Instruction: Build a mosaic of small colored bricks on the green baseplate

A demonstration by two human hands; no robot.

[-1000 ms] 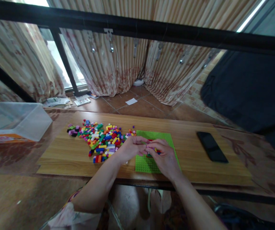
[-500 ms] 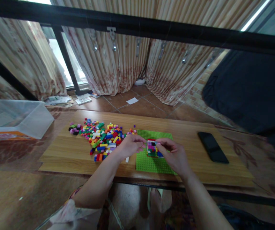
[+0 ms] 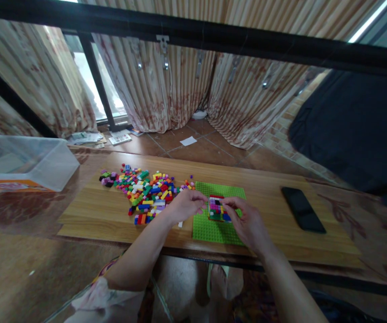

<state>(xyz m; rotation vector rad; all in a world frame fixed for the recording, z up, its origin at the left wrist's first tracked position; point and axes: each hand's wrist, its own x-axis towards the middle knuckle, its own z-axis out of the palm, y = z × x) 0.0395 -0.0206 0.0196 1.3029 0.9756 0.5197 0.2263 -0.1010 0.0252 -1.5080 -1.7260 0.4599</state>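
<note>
The colourful rectangular build of small plastic bricks [image 3: 216, 209] sits on the green studded plastic baseplate [image 3: 210, 234], its right edge partly hidden by the right hand [image 3: 250, 223]. That hand's fingers bend together there; whether they clamp a brick cannot be told. At the build's left, the left hand [image 3: 185, 204] has its fingertips close together, any grip unclear. Left of the baseplate lie loose multicoloured plastic bricks [image 3: 151, 190]; farther left, a translucent plastic box [image 3: 57, 163], cut off by the frame, bears an orange label [image 3: 15, 185] with unreadable blurred lettering.
</note>
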